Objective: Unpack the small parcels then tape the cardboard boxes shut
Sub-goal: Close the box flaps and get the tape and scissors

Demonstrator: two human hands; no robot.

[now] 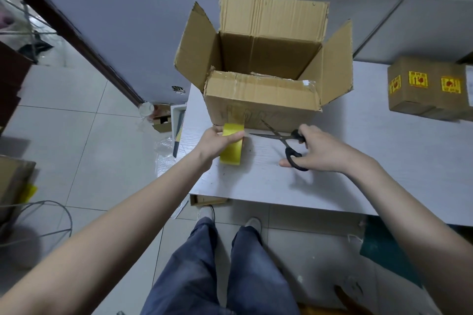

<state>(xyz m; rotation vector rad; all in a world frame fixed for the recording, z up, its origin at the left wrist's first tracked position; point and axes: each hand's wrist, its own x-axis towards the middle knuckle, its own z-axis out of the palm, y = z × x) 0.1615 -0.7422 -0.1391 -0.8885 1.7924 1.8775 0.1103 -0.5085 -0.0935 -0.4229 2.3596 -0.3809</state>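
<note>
Both hands are working at the near face of an open cardboard box (261,100) on the white counter (358,161).

The left hand (213,144) is gripping a yellow tape roll (231,152), fingers curled round it, just beside the box's near left corner. The right hand (325,148) is holding black scissors (286,142) by the handles, blades parted and pointing left at the box's near wall (the tips are lying close to it). The box's four flaps are standing open, the near one folding down inward. A smaller brown box (427,89) with yellow labels is sitting well apart at the far right. Bare counter is stretching between the two boxes and toward the near edge, while the tape roll is sitting close to the left edge.
</note>
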